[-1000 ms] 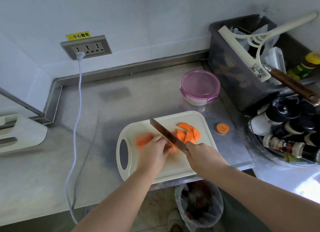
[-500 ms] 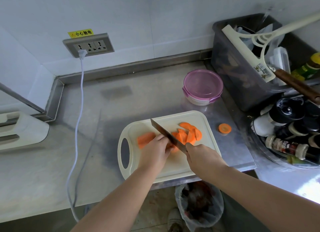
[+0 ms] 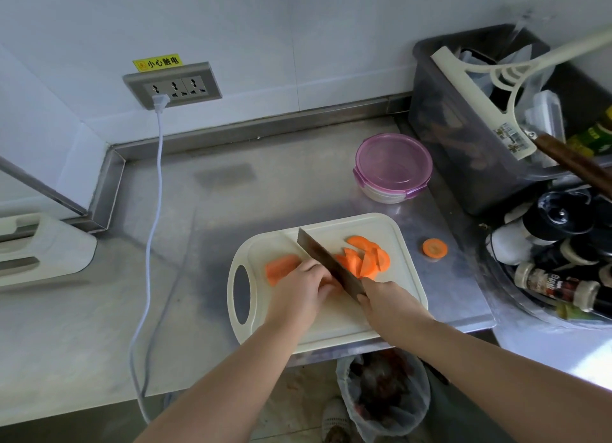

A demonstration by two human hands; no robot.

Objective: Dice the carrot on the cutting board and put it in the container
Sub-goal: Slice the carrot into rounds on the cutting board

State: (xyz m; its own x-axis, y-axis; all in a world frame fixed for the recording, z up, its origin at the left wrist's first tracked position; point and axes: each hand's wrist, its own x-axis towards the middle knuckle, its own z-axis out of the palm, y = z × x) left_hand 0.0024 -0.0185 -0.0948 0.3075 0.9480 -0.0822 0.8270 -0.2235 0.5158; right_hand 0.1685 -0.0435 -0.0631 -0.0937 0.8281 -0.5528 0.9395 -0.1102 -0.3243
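In the head view, the left hand [image 3: 299, 290] curls its grip on the carrot [image 3: 281, 267] so it cannot roll on the cutting board [image 3: 331, 323], and the right hand [image 3: 389, 305] squeezes its grip round the knife [image 3: 326, 263] to cut it, with the container [image 3: 393, 167] nearby.

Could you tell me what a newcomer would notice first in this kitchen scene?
First, the bright orange carrot on the cream cutting board at the front edge of the counter: the left hand holds it while the right hand grips a knife across it. Cut slices lie piled right of the blade, and one stray slice sits on the counter beside the board. Behind the board stands the pink-lidded container, closed.
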